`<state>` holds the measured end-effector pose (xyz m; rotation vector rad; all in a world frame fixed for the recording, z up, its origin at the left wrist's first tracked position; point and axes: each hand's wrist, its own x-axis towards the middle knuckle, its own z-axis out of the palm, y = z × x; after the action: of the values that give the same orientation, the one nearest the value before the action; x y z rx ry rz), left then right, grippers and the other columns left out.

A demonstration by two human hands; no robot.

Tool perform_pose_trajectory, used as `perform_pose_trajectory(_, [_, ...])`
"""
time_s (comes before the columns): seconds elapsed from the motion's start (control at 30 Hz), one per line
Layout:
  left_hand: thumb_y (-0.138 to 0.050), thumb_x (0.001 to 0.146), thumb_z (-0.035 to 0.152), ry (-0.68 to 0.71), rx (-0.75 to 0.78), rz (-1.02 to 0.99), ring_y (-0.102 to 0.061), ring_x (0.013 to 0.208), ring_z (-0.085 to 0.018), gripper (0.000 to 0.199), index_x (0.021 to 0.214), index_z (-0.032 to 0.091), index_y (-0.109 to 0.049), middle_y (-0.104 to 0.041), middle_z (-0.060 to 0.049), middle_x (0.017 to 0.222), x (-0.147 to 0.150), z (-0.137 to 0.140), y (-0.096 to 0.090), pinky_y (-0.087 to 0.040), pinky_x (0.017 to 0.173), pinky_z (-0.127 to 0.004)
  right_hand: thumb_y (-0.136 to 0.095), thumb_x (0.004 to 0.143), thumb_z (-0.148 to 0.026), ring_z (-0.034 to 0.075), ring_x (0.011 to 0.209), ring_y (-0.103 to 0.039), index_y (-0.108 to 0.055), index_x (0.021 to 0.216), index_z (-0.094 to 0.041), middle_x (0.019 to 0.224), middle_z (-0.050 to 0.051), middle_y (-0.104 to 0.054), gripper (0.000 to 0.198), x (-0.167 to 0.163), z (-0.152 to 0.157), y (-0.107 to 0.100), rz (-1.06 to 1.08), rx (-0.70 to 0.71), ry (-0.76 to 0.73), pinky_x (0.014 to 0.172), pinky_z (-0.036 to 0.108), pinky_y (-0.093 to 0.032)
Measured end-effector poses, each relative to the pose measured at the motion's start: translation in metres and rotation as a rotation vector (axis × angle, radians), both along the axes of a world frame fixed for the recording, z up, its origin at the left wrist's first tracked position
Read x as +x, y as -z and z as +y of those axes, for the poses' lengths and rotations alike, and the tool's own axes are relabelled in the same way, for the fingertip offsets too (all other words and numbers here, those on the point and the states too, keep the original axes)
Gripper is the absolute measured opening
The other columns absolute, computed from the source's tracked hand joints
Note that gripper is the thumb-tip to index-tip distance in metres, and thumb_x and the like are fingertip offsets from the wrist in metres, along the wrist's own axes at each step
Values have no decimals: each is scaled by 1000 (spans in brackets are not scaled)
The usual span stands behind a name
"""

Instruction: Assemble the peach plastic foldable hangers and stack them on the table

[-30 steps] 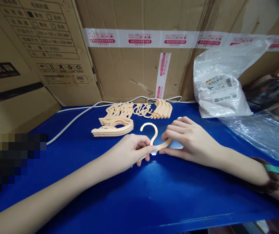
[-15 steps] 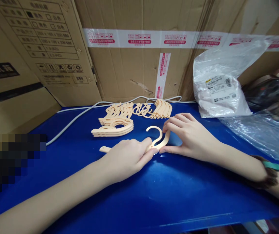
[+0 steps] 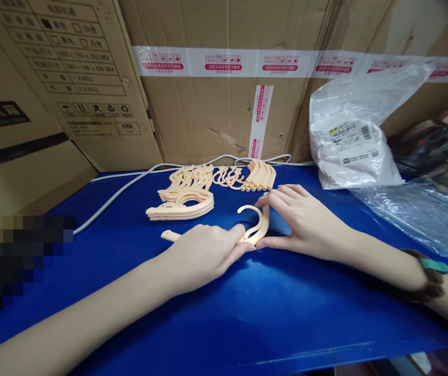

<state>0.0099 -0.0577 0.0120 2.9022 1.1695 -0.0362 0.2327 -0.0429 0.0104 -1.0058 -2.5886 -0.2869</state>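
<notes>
A cream plastic folding hanger is between my hands above the blue table. My left hand is closed around one of its arms, whose end sticks out to the left. My thumb and fingertips pinch near the middle of the hanger. My right hand grips its other arm, which stands nearly upright beside the curved hook, fingers at the top and thumb at the base. The joint is partly hidden by my fingers. Behind my left hand lies a stack of folded cream hangers.
Rows of loose hanger arms, hooks and more curved arms lie at the back. A white cable runs behind them. Cardboard boxes wall the rear. A plastic bag and clear film lie right.
The hanger's right arm has swung up closer to the hook under my right fingers. The hook has shifted slightly right. My left hand has barely moved.
</notes>
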Motion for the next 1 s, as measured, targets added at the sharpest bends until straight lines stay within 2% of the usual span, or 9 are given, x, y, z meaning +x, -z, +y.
perform_pose_trajectory(0.33, [-26,101,40,11,11,-15,-63,56,-22,34,89,19,-51,-66,-2,68,1,1,2,-29,46,-26,-54,84,-62,28,107,-54,-55,115,-15,118,14,-59,56,1,-1,0,9,30,-10,88,41,-40])
perform_pose_trajectory(0.5, [-26,101,39,13,27,-25,-63,56,-22,34,91,19,-51,-65,-2,68,1,1,3,-32,47,-27,-55,86,-57,23,91,-57,-56,116,-15,98,9,-63,51,0,-4,-1,13,42,-41,79,36,-40])
perform_pose_trajectory(0.63, [-26,101,39,8,25,-26,-64,58,-23,33,93,19,-52,-67,-3,71,0,1,2,-33,48,-27,-50,93,-47,19,80,-56,-58,113,-15,89,6,-66,39,-1,-5,-2,6,-14,-112,78,35,-38])
perform_pose_trajectory(0.9, [-29,100,41,41,11,-58,-63,59,-21,35,91,18,-54,-68,-3,72,-2,2,0,-30,49,-27,-51,93,-35,19,86,-56,-60,111,-18,99,7,-64,27,-1,-5,-2,44,-212,-97,78,34,-38])
perform_pose_trajectory(1.0, [-32,100,42,62,-26,-79,-65,62,-21,33,94,19,-56,-69,-2,74,-1,-1,0,-31,50,-27,-43,96,-30,18,86,-56,-59,105,-19,98,7,-63,22,1,-4,-3,86,-253,-90,78,33,-38])
